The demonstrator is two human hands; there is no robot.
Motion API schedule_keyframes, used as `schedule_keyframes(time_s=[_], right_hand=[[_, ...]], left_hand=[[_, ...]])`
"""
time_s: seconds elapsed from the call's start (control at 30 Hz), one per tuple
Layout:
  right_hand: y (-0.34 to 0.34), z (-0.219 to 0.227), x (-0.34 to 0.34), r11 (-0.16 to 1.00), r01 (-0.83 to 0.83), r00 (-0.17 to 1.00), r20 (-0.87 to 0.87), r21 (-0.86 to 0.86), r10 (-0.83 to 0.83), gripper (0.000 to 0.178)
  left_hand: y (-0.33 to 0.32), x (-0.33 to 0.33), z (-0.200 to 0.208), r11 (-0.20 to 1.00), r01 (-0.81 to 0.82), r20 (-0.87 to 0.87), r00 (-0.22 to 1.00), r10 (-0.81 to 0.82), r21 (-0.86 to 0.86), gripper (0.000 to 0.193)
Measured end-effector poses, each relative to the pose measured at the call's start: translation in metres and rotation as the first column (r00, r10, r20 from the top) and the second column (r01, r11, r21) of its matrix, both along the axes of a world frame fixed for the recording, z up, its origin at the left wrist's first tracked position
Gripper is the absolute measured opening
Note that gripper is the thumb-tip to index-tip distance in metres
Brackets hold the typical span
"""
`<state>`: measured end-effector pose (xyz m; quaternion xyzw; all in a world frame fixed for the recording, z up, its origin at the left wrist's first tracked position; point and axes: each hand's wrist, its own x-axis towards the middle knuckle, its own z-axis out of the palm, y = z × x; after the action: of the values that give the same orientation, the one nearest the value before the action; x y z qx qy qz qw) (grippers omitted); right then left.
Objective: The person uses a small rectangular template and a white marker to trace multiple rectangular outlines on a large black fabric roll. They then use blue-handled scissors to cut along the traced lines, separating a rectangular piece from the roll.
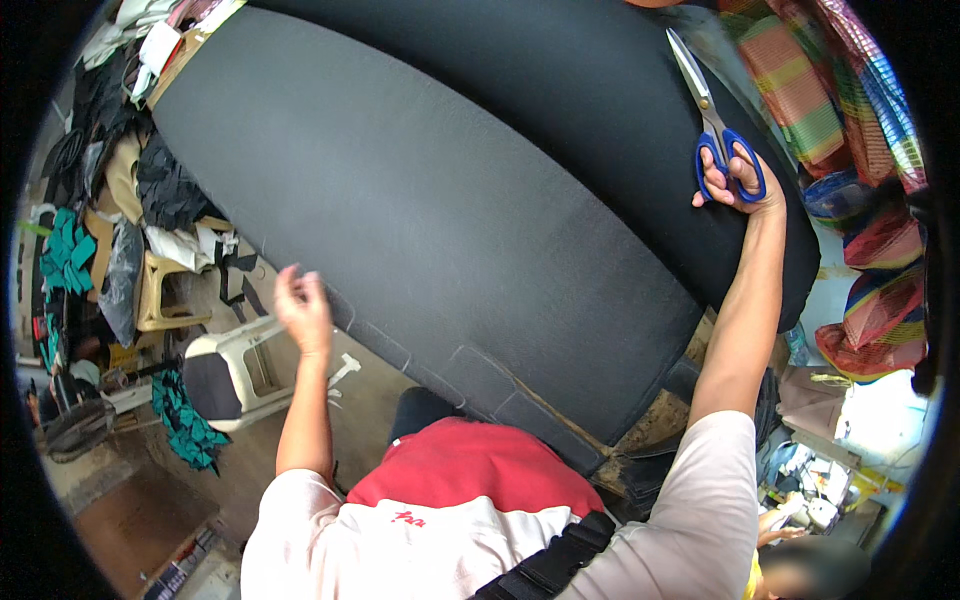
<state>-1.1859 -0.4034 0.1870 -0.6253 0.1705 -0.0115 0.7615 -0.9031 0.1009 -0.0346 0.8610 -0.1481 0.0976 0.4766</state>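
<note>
My right hand (745,185) grips a large pair of scissors (710,115) with blue handles, its fingers through the loops. The scissors lie over a black padded roll of material (600,110), blades pointing away and nearly closed. A broad dark grey sheet of fabric (400,180) spreads over the table, with pale chalk outlines along its near edge. My left hand (303,308) hovers by that near-left edge, fingers slightly bent and apart, holding nothing that I can see.
A cream plastic stool (225,375) with a dark seat stands at the left, near a yellow stool (165,290). Green cloth scraps (185,425) and dark offcuts pile up there. Colourful woven sacks (870,280) line the right side. Another person (800,570) is at the lower right.
</note>
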Motion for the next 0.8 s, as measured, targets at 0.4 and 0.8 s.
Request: schedule_keyframes(time_s=[0.4,0.8], right_hand=[[0.005,0.004,0.007,0.989,-0.146,0.989,-0.018,-0.013,0.146,0.065],[0.039,0.008,0.019,0.853,-0.443,0.885,-0.288,-0.277,0.366,0.052]], left_hand=[[-0.077,-0.250,0.025,0.041,0.952,-0.394,0.165,-0.904,0.304,0.046],[-0.067,-0.264,0.041,0.208,0.909,-0.326,0.332,-0.885,0.360,0.033]])
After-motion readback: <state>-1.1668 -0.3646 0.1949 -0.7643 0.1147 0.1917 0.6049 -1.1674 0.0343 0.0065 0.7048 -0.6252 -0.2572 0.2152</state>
